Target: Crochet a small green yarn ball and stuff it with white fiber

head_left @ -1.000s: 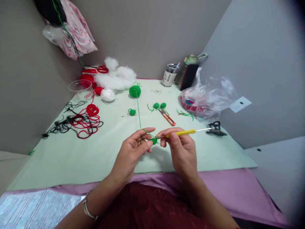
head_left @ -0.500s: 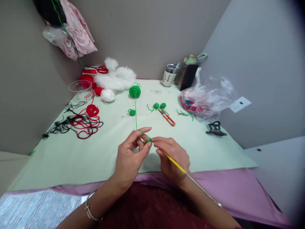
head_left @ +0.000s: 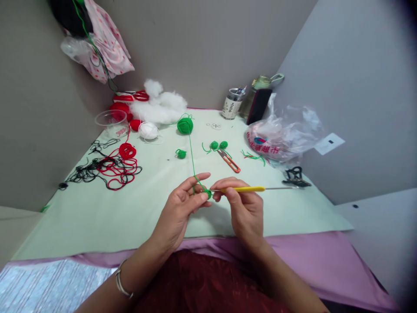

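Observation:
Between thumb and fingers, my left hand [head_left: 180,206] pinches a small green crochet piece [head_left: 209,194]. Green yarn [head_left: 192,156] runs over its raised index finger and back to a green yarn ball [head_left: 185,125]. My right hand [head_left: 246,206] is closed on the yellow grip of a crochet hook [head_left: 249,189], which lies nearly level. The hook's tip meets the crochet piece; whether it is inside a stitch I cannot tell. Beyond my hands lie two small green crochet balls [head_left: 219,145], orange thread snips [head_left: 230,161] and another small green piece [head_left: 181,153].
Tangled black yarn [head_left: 86,171] and red yarn [head_left: 127,151] spread on the left. White stuffing [head_left: 159,106] and a white yarn ball [head_left: 148,130] sit behind. A pen jar [head_left: 232,104], a phone [head_left: 259,106], a plastic bag [head_left: 276,134] and a black claw clip [head_left: 296,177] stand or lie at right.
The crochet hook has swung from slanting down toward me to nearly level, pointing right. My right hand has turned with it. The green piece shifted slightly right in my left hand.

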`<state>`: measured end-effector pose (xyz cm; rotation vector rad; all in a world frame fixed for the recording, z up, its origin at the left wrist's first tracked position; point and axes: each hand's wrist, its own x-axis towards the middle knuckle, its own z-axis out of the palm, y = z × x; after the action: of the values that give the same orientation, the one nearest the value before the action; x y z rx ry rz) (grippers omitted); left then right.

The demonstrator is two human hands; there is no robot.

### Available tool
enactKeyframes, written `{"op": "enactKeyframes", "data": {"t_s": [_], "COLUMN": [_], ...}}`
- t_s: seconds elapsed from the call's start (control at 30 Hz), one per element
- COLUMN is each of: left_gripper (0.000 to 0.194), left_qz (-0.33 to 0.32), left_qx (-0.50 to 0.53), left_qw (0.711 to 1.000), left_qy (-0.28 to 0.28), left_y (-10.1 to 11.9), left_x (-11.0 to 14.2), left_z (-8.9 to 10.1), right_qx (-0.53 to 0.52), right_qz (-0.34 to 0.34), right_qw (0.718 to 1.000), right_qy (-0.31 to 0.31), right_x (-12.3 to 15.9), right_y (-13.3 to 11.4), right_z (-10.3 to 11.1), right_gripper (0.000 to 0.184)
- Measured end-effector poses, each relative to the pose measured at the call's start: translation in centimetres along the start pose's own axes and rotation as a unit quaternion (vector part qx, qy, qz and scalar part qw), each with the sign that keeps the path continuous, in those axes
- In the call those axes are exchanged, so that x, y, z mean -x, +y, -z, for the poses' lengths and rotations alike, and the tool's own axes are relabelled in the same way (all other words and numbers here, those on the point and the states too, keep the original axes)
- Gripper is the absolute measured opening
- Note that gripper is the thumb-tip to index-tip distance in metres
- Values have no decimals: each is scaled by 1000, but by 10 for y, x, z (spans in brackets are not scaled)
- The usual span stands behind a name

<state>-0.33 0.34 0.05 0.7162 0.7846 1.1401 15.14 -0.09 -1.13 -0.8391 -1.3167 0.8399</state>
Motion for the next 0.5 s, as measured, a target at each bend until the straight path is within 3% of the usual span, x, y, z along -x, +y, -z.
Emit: {"op": "enactKeyframes", "data": {"t_s": [0.13,0.33,0.5], "left_gripper": [35,35,38], "left_qz": [-29,-33,-21], "left_qx": [-20,-32,-25], "left_qw": [999,999,999], "left_qy": [17,-5,-34], "left_y": [-1,-1,-5], "left_x": [-1,2,5], "left_z": [5,4,-1], "right_qx": [52,-54,47], "right_qz": [40,-23,31], "right_qw": [998,998,998], "right_qy": [18,2,-5], "right_x": [2,0,0], "right_y": [-4,-5,-5], "right_z": [3,7,-1], "right_gripper": [21,20,17]}}
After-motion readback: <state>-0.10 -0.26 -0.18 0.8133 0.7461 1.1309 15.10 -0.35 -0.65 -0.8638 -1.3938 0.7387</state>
